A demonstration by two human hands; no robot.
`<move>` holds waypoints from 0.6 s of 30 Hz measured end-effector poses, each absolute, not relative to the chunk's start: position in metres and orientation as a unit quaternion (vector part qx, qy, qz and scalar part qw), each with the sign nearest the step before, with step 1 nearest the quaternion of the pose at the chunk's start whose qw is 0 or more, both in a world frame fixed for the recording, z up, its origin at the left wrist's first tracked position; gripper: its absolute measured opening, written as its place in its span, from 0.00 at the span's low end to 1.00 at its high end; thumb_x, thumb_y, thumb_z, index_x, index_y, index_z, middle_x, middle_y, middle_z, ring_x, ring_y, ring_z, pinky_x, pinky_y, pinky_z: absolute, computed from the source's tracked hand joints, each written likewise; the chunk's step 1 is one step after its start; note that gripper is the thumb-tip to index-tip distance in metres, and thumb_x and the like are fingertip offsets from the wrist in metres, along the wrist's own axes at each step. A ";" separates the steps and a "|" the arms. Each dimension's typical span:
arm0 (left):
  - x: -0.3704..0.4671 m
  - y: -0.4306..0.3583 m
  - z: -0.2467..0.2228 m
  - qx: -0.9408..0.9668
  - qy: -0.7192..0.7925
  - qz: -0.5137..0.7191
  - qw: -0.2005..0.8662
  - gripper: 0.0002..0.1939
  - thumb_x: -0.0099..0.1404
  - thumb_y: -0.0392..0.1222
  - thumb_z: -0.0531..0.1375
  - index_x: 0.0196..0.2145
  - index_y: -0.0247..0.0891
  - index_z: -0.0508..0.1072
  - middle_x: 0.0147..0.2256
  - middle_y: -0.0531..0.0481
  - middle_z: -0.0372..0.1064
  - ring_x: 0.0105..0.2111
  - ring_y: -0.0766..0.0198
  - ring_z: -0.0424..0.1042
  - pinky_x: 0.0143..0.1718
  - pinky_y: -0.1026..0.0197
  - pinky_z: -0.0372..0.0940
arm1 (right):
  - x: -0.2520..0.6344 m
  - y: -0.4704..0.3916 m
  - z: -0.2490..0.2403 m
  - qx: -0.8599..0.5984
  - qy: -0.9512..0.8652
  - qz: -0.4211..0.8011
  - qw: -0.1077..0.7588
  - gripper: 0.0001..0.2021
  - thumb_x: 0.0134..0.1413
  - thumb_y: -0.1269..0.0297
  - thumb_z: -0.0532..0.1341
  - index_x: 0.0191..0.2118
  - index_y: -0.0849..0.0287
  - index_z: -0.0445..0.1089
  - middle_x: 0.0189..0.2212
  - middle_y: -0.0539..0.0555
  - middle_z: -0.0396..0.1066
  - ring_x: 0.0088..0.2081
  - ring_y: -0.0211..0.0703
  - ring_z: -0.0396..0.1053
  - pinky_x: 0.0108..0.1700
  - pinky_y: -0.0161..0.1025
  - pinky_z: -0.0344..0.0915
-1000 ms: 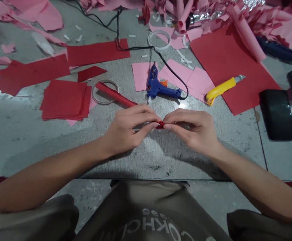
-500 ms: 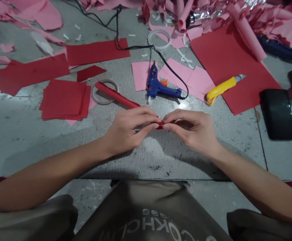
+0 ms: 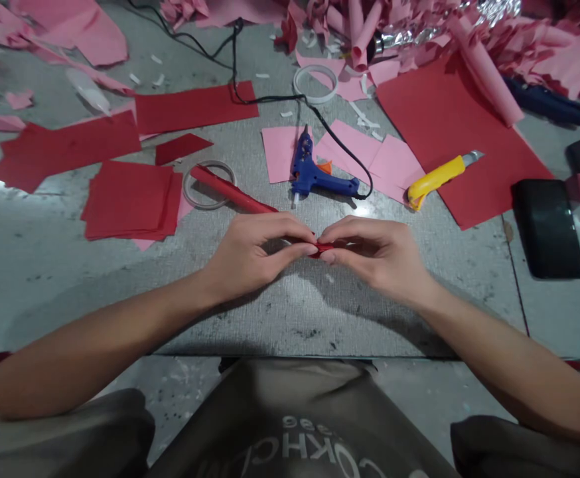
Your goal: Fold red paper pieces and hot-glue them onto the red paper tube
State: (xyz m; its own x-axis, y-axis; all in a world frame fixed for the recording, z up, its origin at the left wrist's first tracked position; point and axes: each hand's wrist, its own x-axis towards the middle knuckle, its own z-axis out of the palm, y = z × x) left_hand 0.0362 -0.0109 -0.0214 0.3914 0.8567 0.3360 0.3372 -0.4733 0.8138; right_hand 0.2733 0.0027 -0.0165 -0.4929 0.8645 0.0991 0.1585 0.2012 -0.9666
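Between my fingertips is a small folded piece of red paper [image 3: 324,248], mostly hidden by the fingers. My left hand [image 3: 263,249] pinches its left end, thumb below and fingers above. At its right end my right hand [image 3: 377,252] pinches it the same way. Just beyond the left hand lies a rolled red paper tube [image 3: 235,192], one end over a ring of tape [image 3: 186,182]. A blue glue gun [image 3: 314,176] with an orange trigger rests on its side past both hands.
A stack of red paper squares [image 3: 128,199] lies left. Right are a yellow box cutter [image 3: 436,179], blade out, on a large red sheet [image 3: 469,126], and a black phone-like object [image 3: 549,229]. The glue gun's black cord [image 3: 270,99] crosses the table. Pink paper scraps [image 3: 549,60] heap at the back.
Both hands stay pinched on the red paper; the fingers have shifted slightly and a little more red shows by the right thumb. The whole view has moved a touch.
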 end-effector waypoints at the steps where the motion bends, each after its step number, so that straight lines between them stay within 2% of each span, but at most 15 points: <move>1: 0.036 -0.011 -0.022 0.767 0.387 0.388 0.334 0.03 0.73 0.41 0.68 0.40 0.43 0.82 0.37 0.52 0.83 0.37 0.63 0.81 0.41 0.60 0.74 | 0.273 0.003 -0.017 -0.367 -0.696 0.515 0.342 0.03 0.63 0.64 0.73 0.41 0.54 0.83 0.39 0.52 0.82 0.38 0.43 0.79 0.38 0.39 0.74; 4: 0.035 -0.011 -0.021 0.771 0.392 0.382 0.325 0.02 0.74 0.42 0.67 0.41 0.44 0.82 0.39 0.52 0.83 0.39 0.62 0.82 0.42 0.59 0.75 | 0.273 0.004 -0.017 -0.370 -0.688 0.522 0.341 0.03 0.62 0.64 0.73 0.40 0.54 0.83 0.38 0.52 0.82 0.38 0.43 0.79 0.38 0.39 0.74; 10: 0.020 0.003 -0.016 0.799 0.399 0.392 0.221 0.07 0.75 0.42 0.64 0.48 0.48 0.81 0.48 0.48 0.82 0.49 0.55 0.81 0.54 0.49 0.74 | 0.276 0.009 -0.016 -0.405 -0.643 0.532 0.373 0.06 0.58 0.61 0.76 0.39 0.55 0.83 0.36 0.52 0.82 0.32 0.41 0.77 0.35 0.39 0.76; 12: 0.013 0.012 -0.020 0.846 0.366 0.337 0.191 0.10 0.75 0.42 0.64 0.51 0.47 0.81 0.51 0.46 0.81 0.52 0.52 0.79 0.56 0.46 0.72 | 0.277 0.012 -0.017 -0.423 -0.650 0.513 0.368 0.06 0.58 0.60 0.76 0.38 0.55 0.83 0.35 0.52 0.82 0.32 0.42 0.77 0.35 0.40 0.76; 15: 0.006 0.022 -0.030 0.896 0.340 0.240 0.154 0.17 0.74 0.50 0.65 0.56 0.45 0.79 0.53 0.43 0.80 0.55 0.47 0.77 0.59 0.43 0.67 | 0.279 0.015 -0.019 -0.439 -0.664 0.491 0.355 0.06 0.58 0.59 0.75 0.37 0.55 0.83 0.34 0.52 0.82 0.34 0.43 0.78 0.36 0.40 0.76; 18: 0.006 0.023 -0.038 0.905 0.344 0.214 0.127 0.17 0.78 0.53 0.61 0.56 0.44 0.79 0.51 0.43 0.80 0.53 0.49 0.77 0.57 0.45 0.66 | 0.280 0.016 -0.020 -0.445 -0.661 0.498 0.342 0.06 0.58 0.59 0.75 0.36 0.55 0.83 0.30 0.51 0.81 0.29 0.40 0.75 0.32 0.38 0.72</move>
